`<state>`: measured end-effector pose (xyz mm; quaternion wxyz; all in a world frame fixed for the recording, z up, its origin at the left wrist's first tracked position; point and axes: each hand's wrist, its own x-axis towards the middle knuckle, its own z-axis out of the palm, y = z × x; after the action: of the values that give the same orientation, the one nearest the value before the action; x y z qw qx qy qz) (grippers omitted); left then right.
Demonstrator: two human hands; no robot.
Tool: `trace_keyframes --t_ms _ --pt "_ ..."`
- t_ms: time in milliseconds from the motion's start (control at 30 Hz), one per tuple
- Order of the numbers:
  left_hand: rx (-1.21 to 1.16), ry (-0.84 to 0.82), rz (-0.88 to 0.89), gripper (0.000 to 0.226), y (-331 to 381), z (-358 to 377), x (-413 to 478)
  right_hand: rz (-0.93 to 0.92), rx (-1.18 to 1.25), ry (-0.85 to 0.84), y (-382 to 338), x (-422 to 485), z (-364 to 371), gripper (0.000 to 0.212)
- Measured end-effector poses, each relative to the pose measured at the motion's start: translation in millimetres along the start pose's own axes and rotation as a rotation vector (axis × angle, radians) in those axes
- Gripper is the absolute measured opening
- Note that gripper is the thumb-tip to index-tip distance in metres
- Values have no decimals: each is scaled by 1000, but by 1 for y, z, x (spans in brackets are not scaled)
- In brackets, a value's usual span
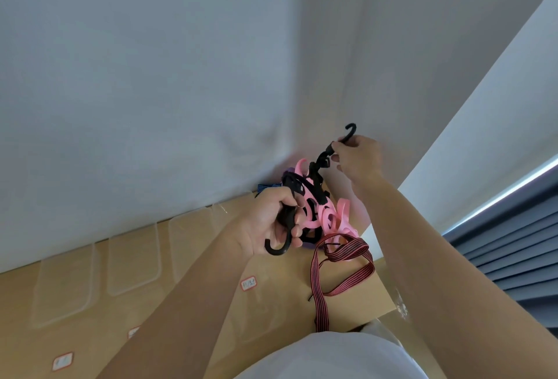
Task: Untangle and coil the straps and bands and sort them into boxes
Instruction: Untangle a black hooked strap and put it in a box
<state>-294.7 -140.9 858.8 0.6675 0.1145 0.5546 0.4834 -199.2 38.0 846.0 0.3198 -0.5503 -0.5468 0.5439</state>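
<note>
A tangle of straps hangs between my hands above the table. My left hand (265, 224) grips one end of a black bungee cord (315, 176), its black hook (277, 247) sticking out below my fingers. My right hand (357, 156) pinches the cord's other end, with the second hook (350, 132) pointing up above my fingers. Pink flat bands (330, 218) are looped through the cord. A red-and-black striped strap (347, 260) droops from the tangle down to the table edge. A blue strap (267, 186) and a purple one peek out behind.
Several clear plastic boxes (134, 260) stand in a row along the back of the tan table (271, 303), against the white wall. Small red-bordered labels (248, 283) lie in front of them. A dark blind fills the right side.
</note>
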Motion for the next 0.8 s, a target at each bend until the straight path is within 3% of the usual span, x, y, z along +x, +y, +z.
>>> trace_keyframes --t_ms 133,233,333,433,533,600,667,800 --pt "1 35 -7 16 6 5 2 112 -59 -76 11 0 0 16" --pt "44 66 -5 32 9 11 3 32 -14 -123 5 -11 3 33" --pt "120 88 53 54 11 16 7 -200 -93 -373 -7 -32 0 55" --pt "228 54 122 78 14 19 8 -307 -277 -656 -21 -51 -7 76" --pt "425 41 209 104 18 17 8 -392 -499 -774 -31 -62 -14 71" --pt "522 6 263 110 22 15 5 -461 -600 -722 -34 -62 -18 59" --pt "470 -34 280 100 26 14 3 -517 -670 -623 -33 -59 -21 44" --pt "251 -40 312 49 34 14 -6 -589 -610 -411 -34 -54 -22 27"
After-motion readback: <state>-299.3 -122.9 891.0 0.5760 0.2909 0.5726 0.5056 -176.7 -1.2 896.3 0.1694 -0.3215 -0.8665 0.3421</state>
